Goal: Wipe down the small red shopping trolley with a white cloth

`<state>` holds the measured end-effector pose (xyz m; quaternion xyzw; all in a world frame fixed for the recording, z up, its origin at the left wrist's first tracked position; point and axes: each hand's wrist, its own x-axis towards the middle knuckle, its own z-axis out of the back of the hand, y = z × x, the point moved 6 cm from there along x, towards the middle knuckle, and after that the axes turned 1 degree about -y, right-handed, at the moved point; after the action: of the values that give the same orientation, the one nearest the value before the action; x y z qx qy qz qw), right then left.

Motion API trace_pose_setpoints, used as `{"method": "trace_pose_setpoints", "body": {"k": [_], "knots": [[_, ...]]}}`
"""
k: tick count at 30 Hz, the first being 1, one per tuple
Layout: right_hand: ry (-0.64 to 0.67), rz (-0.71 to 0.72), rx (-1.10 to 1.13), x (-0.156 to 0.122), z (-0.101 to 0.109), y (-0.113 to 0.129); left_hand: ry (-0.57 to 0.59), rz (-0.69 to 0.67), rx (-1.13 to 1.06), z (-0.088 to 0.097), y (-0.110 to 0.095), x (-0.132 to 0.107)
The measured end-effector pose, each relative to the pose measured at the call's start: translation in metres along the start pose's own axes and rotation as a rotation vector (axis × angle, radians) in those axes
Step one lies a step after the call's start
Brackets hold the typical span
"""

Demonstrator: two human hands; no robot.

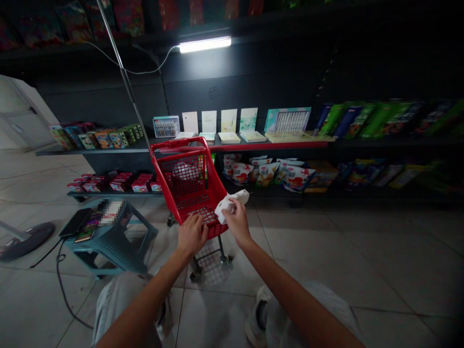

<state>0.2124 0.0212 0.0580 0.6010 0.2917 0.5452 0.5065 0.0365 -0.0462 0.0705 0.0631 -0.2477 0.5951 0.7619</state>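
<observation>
A small red shopping cart (217,186) stands in front of me, its basket open at the top and its wheels on the tiled floor. My left hand (193,234) rests on the near rim of the basket, its fingers curled over the edge. At the cart's near right corner, my right hand (237,223) is closed round a crumpled white cloth (239,195). Part of the cloth sticks out above the fingers. The cloth is beside or against the red rim; whether it presses on it I cannot tell.
A blue-grey plastic stool (108,246) bearing a dark device stands left, with a cable (61,285) on the floor. Behind the cart, a dark shelf (246,146) holds books, boxes and snack bags (297,176). A metal pole (125,77) rises behind the cart.
</observation>
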Motion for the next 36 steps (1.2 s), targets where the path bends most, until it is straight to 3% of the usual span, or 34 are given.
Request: {"method": "trace_pose_setpoints", "body": {"k": [5,8,11,26,36], "knots": [[0.206,0.253,-0.448,0.004,-0.014,0.018,0.237,0.111,0.113,-0.015,-0.009,0.011],[0.306,0.292,-0.689,0.007,-0.013,0.026,0.252,0.077,0.127,-0.016,-0.013,0.015],[0.321,0.286,-0.793,0.013,-0.008,0.027,0.224,0.063,0.124,-0.015,-0.012,0.015],[0.338,0.255,-0.496,0.021,-0.006,0.007,0.159,-0.004,0.061,0.007,0.030,-0.017],[0.284,0.268,-0.431,0.030,-0.017,0.006,0.171,-0.010,0.031,0.018,0.039,-0.031]]}}
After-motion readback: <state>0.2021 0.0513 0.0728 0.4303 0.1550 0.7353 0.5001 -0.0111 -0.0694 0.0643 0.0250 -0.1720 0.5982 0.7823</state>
